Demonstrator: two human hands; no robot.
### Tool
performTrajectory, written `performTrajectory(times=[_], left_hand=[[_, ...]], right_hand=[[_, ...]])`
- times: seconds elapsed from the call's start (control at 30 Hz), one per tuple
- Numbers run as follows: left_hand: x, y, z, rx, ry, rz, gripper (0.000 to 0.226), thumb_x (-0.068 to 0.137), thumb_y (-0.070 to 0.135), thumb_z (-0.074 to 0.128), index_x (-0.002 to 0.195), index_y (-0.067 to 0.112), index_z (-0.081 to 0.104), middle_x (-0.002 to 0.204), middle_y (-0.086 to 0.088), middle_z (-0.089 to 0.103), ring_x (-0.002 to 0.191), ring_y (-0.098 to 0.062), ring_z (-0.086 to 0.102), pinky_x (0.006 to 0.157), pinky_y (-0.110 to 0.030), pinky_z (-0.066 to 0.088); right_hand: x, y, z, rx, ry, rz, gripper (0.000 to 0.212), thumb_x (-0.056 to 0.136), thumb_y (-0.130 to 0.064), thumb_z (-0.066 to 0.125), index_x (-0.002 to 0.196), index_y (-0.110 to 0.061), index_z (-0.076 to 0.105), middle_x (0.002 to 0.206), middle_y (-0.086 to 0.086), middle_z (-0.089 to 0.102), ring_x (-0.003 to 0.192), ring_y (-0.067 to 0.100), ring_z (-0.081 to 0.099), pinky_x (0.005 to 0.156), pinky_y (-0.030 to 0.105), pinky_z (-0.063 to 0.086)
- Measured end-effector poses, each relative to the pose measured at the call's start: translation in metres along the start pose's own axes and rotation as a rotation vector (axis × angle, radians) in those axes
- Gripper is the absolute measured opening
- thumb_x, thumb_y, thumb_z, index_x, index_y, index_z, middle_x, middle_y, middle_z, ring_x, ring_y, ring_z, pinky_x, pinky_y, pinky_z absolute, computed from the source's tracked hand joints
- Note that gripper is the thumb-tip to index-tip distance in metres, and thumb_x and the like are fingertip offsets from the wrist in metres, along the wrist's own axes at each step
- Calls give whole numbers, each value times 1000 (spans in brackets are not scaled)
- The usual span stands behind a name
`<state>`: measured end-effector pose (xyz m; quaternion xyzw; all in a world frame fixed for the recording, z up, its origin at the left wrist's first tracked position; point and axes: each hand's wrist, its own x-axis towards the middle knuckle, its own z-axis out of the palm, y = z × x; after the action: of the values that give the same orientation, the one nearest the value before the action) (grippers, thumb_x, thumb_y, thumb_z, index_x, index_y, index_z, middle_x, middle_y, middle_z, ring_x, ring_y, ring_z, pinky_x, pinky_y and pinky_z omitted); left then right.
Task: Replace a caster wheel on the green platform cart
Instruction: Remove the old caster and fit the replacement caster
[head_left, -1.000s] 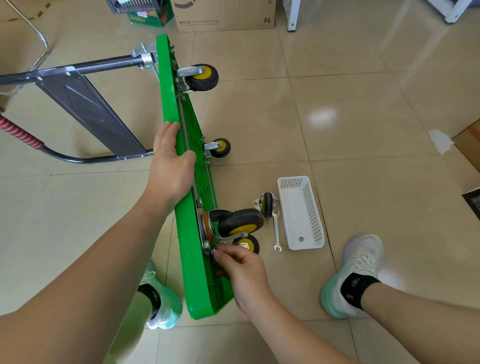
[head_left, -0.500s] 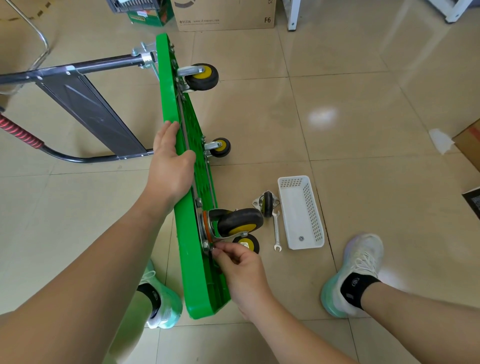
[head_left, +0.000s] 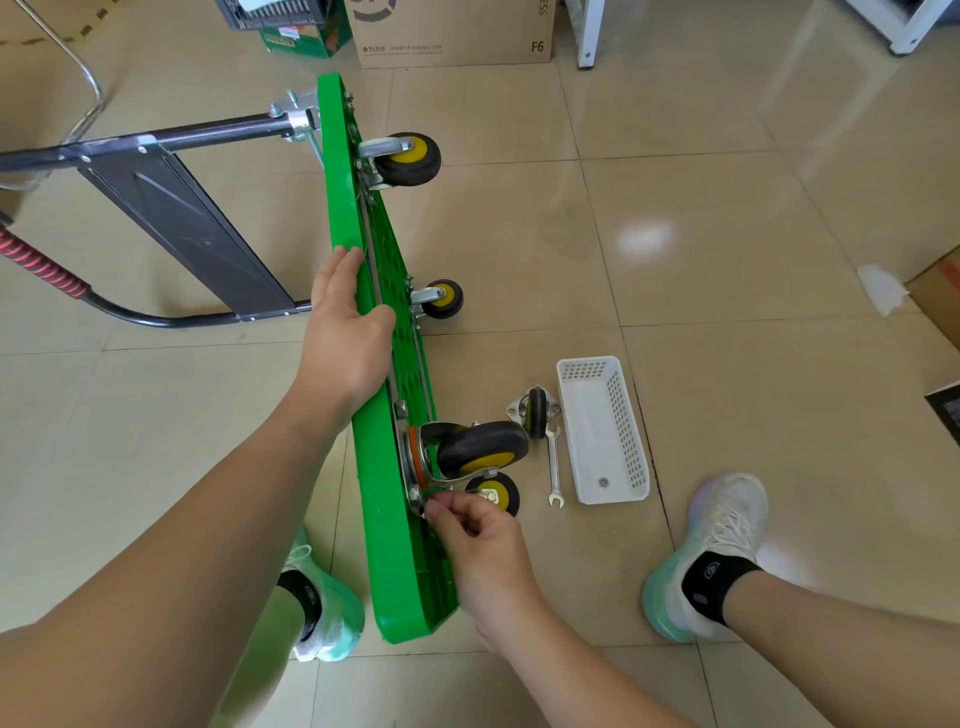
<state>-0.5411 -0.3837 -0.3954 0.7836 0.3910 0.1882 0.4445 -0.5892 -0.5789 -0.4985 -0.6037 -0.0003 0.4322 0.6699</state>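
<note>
A green plastic platform cart stands on its long edge on the beige tiled floor, underside facing right, with its folded dark metal handle lying out to the left. The left hand grips the cart's upper edge near the middle, fingers laid along the top side and thumb hooked over onto the ribbed underside. Near the cart's close end a large black caster wheel with a yellow hub sits against the underside on a silver mounting plate. The right hand is at that plate's lower corner, fingers curled and thumb and fingertips pinching a small part too small to identify. Three more black-and-yellow wheels show on the underside: one far, one in the middle, one just behind the right hand. On the floor to the right lie a loose black caster with its plate, a silver open-ended wrench just beside it, and a white perforated plastic basket holding a small metal piece. A cardboard box stands at the far side.
</note>
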Motion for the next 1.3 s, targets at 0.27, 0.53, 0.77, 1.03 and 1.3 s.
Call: performTrajectory(times=[0.27, 0.53, 0.77, 1.03, 1.3], left_hand=[[1, -1, -1, 5, -5, 4, 68, 98, 7, 48, 161, 23, 28, 168, 11, 15, 153, -6, 16, 114, -15, 13], [1, -1, -3, 36, -27, 16, 69, 98, 7, 48, 161, 23, 26, 168, 11, 13, 153, -7, 15, 117, -18, 14], [3, -5, -12, 70, -72, 20, 78, 93, 3, 56, 162, 22, 26, 168, 15, 12, 151, -2, 17, 95, 6, 21], [4, -7, -17, 52, -110, 33, 82, 91, 0, 57, 163, 23, 22, 170, 16, 7, 153, -4, 15, 113, -21, 35], [6, -10, -15, 81, -137, 55, 82, 94, 2, 55, 163, 23, 18, 170, 15, 3, 154, -4, 9, 108, -7, 22]], right_hand=[[3, -2, -1, -25, -25, -17, 19, 96, -20, 65, 97, -35, 77, 100, -7, 77, 94, 8, 72, 77, 19, 56], [2, 1, -5, -144, -33, -17, 9, 96, -33, 67, 98, -28, 75, 94, -8, 77, 90, 7, 72, 74, 21, 55], [2, 1, 2, -80, -28, -26, 10, 97, -20, 66, 101, -24, 75, 97, -5, 77, 93, 10, 73, 79, 22, 57], [-2, 7, 12, -1, 14, -49, 24, 99, -19, 61, 99, -38, 75, 101, -5, 77, 96, 12, 73, 84, 28, 58], [0, 12, 11, -36, 24, -42, 15, 99, -27, 61, 96, -34, 73, 98, -2, 76, 95, 19, 72, 86, 35, 59]])
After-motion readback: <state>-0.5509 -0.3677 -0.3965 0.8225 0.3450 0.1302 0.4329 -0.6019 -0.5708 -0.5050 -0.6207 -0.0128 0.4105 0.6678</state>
